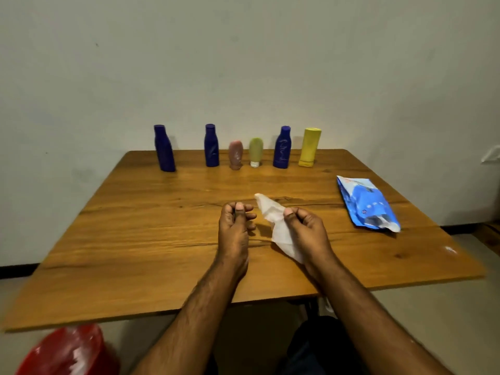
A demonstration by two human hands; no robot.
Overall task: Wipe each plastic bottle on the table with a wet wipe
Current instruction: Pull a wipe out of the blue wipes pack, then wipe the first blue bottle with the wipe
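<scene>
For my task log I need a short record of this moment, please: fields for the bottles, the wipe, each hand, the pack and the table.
bottles: six upright in a row at the far edge; three blue bottles, pink tube, green tube, yellow bottle
wet wipe: white, crumpled, pinched by the right hand
left hand: fingers curled, nothing visibly held
wipe pack: blue, lying on the table's right side
table: wooden
bottle in hand: none
</scene>
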